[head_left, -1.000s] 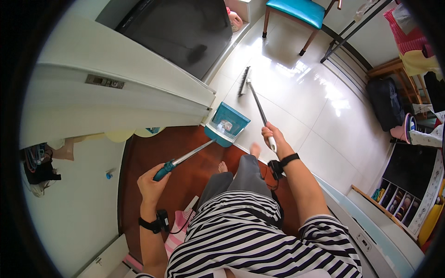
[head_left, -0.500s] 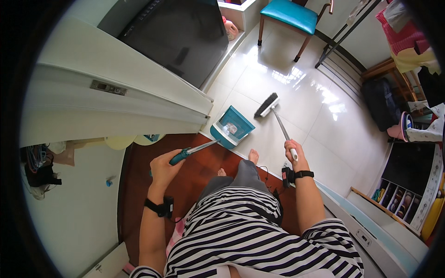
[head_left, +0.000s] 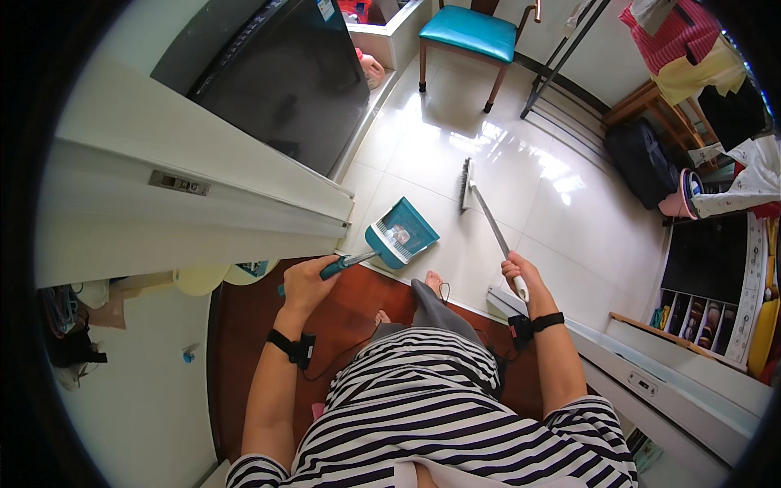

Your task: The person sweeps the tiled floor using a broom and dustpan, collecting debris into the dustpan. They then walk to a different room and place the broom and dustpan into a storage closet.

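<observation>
My left hand is closed round the teal grip of a dustpan. The pan rests over the pale tiles, just beyond the edge of the reddish wood floor, and a small pale clump of debris lies in it. In my right hand is the white-ended handle of a broom, its fingers wrapped round it. The broom's head, dark-bristled with a white back, stands on edge on the tiles to the right of the dustpan and apart from it.
A white sliding door stands at left, with a dark appliance behind it. A teal-seated chair is at the far side. To the right are a clothes rack, a black bag, a pink bucket and a drawer unit.
The broom head has turned and shifted slightly left, its bristles now facing left. The dustpan keeps nearly the same place on the floor. My view has shifted a little to the right.
</observation>
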A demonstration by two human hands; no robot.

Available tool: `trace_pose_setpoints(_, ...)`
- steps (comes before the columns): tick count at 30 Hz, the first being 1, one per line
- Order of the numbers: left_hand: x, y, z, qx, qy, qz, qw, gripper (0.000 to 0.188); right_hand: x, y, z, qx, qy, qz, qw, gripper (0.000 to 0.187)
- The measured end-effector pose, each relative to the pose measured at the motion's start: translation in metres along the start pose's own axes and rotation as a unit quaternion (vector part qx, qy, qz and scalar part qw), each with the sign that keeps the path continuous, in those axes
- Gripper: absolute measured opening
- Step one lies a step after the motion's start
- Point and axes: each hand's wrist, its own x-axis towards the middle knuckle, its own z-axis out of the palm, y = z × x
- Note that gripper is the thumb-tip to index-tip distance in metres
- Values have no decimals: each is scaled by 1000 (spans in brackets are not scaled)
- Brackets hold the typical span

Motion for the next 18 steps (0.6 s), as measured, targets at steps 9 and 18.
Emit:
trace_pose_setpoints(9, 25, 18, 15, 6, -32, 14, 999, 24, 71, -61, 10, -405, 120, -181, 888, 68)
trace_pose_setpoints(18, 42, 34, 22, 16, -52, -12, 998, 25, 141, -126, 37, -391, 149, -206, 885, 66)
